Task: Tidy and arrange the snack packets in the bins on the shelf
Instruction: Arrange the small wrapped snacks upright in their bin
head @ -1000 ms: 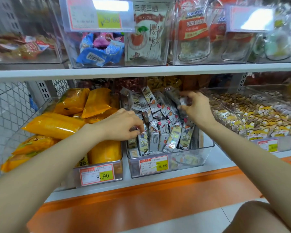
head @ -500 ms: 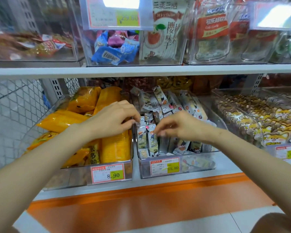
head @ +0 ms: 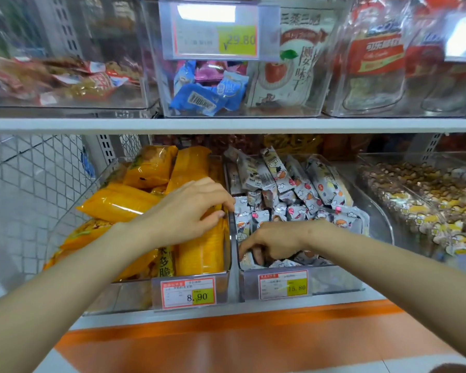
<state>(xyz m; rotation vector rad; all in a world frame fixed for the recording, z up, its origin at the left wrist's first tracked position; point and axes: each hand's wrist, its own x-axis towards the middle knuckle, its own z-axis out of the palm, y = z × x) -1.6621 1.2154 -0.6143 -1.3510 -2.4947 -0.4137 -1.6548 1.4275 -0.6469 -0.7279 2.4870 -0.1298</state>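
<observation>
1. The lower shelf [head: 226, 308] carries the clear bins. The middle bin [head: 334, 282], holding small white packets [head: 293, 189], is the one being worked. The left bin [head: 135, 294] of yellow packets [head: 119, 200] touches it.
2. A second ago the right hand [head: 277, 239] was up at the back of the middle bin. It has since come forward and down to the front wall. I read this as the back rows being done and the front row now being filled or straightened.
3. The left hand [head: 189, 208] has moved out of the white packets. It now rests at the wall shared by the two bins, fingers bent with their tips on the rim. Whether it grips the wall or a yellow packet I cannot tell.
4. The right fingers [head: 256, 254] are curled downward and pinch a front packet [head: 249, 262]. It lies under the fingertips, just behind the front wall, at the bin's left corner.
</observation>
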